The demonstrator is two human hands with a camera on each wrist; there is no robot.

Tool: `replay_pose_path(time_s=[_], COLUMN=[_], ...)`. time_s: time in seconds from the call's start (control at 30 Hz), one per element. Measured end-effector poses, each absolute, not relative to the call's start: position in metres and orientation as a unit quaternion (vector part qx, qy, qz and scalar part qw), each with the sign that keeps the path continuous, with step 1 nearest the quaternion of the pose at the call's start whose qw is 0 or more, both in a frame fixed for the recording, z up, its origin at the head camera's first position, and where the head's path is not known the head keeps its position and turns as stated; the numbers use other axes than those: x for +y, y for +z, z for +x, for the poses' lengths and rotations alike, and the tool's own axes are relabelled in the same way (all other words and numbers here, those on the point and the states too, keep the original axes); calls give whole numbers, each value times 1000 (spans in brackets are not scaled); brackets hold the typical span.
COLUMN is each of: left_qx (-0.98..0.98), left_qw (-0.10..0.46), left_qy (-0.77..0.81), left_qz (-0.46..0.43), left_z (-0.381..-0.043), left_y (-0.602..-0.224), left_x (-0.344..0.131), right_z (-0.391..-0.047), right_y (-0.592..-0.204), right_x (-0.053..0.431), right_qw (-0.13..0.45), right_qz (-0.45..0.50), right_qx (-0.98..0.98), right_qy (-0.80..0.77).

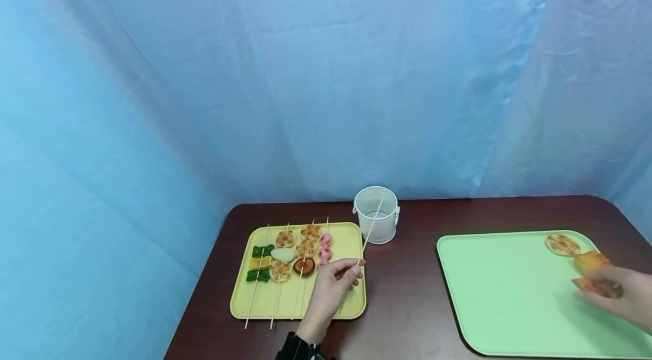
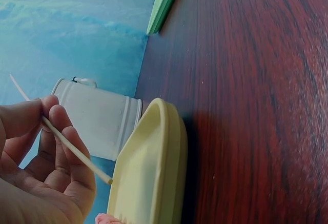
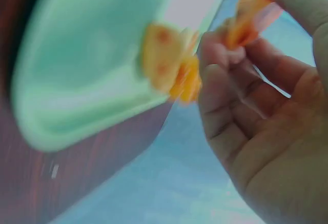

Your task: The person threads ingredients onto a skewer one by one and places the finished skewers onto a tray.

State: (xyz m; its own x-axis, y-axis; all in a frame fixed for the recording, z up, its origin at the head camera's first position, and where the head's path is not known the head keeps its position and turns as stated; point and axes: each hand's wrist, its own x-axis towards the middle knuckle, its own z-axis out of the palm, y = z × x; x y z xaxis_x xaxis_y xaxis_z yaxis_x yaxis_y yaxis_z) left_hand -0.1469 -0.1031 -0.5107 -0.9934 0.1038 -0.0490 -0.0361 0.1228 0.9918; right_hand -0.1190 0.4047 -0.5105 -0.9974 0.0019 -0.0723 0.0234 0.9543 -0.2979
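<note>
My left hand [image 1: 326, 295] pinches a bare wooden skewer [image 2: 79, 155] between thumb and fingertips, above the right side of a yellow tray [image 1: 239, 300]. The skewer slants up in front of a white bucket [image 1: 388, 227]. Over the right part of a green tray [image 1: 504, 298], my right hand [image 1: 623, 295] pinches a small orange food piece [image 3: 246, 21]; its exact kind is unclear. Beside that hand on the green tray lie a yellow-orange piece [image 1: 591, 262] and a lotus root slice [image 1: 562, 245]. The right wrist view is blurred.
Several loaded skewers lie side by side on the yellow tray, with green pieces [image 1: 258, 275], lotus root slices [image 1: 280, 271], a mushroom slice [image 1: 304, 267] and pink pieces [image 1: 325, 253]. A dark wooden table [image 1: 407, 303] carries everything. Blue curtains [image 1: 356, 94] stand behind.
</note>
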Motion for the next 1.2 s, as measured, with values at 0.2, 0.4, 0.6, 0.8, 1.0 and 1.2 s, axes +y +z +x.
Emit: replay_pose_path(time_s=[0.2, 0.4, 0.6, 0.8, 1.0, 1.2], left_qx=[743, 738, 735, 738, 732, 736], left_qw=[50, 49, 48, 61, 58, 68], left_qy=[667, 672, 675, 670, 676, 668], left_qz=[30, 37, 50, 54, 66, 80], left_z=[-145, -145, -144, -140, -139, -137], left_y=[-510, -511, -508, -497, -505, -512], left_x=[-103, -99, -93, -87, -85, -79], right_z=[-134, -142, -153, -162, -168, -171], right_y=[-485, -483, -483, -487, -487, -485], right_x=[372, 341, 308, 280, 265, 249], right_qw=[73, 92, 120, 192, 242, 223], right_qz=[12, 8, 40, 4, -13, -7], right_qx=[975, 926, 767, 481, 354, 342], right_qy=[-209, -365, -630, -855, -903, -913])
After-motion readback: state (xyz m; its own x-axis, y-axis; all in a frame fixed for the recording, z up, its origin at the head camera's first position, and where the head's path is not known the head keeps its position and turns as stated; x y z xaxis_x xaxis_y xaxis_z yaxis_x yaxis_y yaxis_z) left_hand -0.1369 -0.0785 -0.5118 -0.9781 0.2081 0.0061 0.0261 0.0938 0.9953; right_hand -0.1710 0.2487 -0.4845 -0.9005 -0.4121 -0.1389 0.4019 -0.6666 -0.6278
